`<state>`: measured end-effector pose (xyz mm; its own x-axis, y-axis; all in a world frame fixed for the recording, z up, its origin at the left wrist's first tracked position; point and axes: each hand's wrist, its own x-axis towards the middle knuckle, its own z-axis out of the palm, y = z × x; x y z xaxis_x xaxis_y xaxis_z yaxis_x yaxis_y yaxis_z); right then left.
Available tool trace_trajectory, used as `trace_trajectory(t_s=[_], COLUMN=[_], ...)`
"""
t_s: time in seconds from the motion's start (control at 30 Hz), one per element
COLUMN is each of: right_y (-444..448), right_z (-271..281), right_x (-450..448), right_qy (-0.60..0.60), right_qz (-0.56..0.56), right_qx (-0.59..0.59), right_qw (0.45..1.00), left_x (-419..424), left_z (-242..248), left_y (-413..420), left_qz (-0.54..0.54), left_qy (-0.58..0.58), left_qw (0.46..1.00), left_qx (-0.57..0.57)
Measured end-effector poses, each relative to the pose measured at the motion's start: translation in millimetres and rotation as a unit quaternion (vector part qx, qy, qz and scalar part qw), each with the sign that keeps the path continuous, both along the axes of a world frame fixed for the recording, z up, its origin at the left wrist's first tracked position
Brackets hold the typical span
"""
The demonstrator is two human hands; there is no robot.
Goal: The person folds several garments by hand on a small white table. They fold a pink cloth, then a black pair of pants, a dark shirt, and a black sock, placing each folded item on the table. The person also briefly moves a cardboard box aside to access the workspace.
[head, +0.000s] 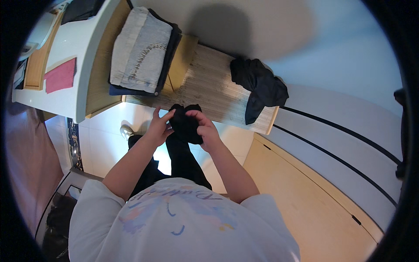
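Note:
Both my hands hold a small bunched black cloth item [186,126] in front of me, over the near edge of the wooden bench. My left hand [159,127] pinches its left side between thumb and fingers. On its right side, my right hand [204,129] grips the fabric with curled fingers. Folded jeans [140,52], light denim on top of darker ones, lie stacked beyond my left hand. A crumpled black garment [262,86] rests at the right end of the bench. What exactly the held item is, I cannot tell.
A ribbed wooden bench top [212,82] runs along the wall. To the left stands a white counter [62,98] with a pink cloth [61,76] and a wooden tray [37,67]. A light wooden cabinet [304,190] is at the lower right, below black rails [340,131].

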<state>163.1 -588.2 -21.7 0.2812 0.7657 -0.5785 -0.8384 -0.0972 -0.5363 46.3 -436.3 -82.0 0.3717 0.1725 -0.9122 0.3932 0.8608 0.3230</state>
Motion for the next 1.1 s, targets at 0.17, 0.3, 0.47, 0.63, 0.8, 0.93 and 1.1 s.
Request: trace_trajectory(t_s=[0.17,0.3,0.47,0.63,0.8,0.93,1.1], right_y=[24,47,70,108,161,190,222], right_z=[73,117,156,202,237,262,286], right_x=[-29,-66,-114,-156,-187,-194,-219], right_qy=[-0.283,-0.389,-0.411,-0.381,-0.414,-0.479,-0.412], right_qz=[0.3,0.382,0.132,0.039,0.025,0.032,0.059], right_qx=[0.09,-0.036,-0.021,0.116,0.105,0.04,0.127], right_qw=[0.906,0.838,0.902,0.916,0.904,0.876,0.9], left_x=[-40,-64,-92,-136,-183,-216,-256], left_z=[25,90,200,272,308,339,367], left_y=[43,76,109,129,158,194,234], left_qz=[0.099,0.06,0.058,0.049,0.006,0.114,0.128], left_qy=[-0.23,-0.339,-0.363,-0.406,-0.392,-0.511,-0.519], left_qw=[0.935,0.923,0.928,0.909,0.89,0.831,0.821], left_qx=[-0.251,-0.17,0.053,0.082,0.233,0.185,0.202])
